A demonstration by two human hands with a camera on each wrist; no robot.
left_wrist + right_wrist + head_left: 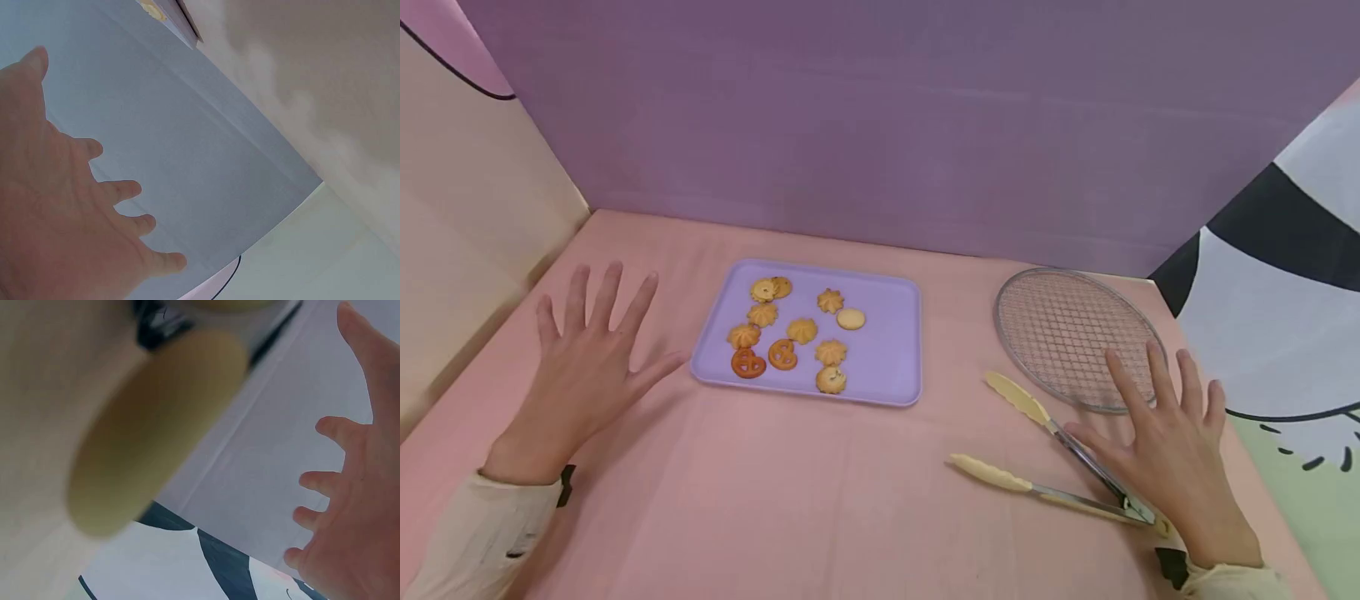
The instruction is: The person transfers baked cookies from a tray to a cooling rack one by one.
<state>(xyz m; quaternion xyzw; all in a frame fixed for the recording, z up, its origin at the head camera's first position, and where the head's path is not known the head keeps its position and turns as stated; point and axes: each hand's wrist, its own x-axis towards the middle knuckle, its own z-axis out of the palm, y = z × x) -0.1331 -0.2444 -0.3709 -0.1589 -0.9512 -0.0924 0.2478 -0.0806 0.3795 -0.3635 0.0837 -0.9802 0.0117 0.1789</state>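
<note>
My left hand (583,367) is spread palm down at the left of the pink table, its thumb tip close to a purple tray (880,350). Several cookies lie on that tray, among them a pretzel-shaped one (748,363), a plain oval one (851,318) and flower-shaped ones (802,331). On the right, my right hand (1176,442) has its fingers spread over a pair of tongs (1075,500) and the near edge of a round wire mesh rack (1067,333). The tongs lie spread apart, with cream scalloped tips. In the right wrist view, the tongs' blurred end (156,431) looms large. Neither hand holds anything.
A purple wall (880,125) rises behind the table. Side panels stand at the left (467,208) and at the right (1285,333), the right one bearing black and white shapes. The rack lies near the back right corner, right of the tray.
</note>
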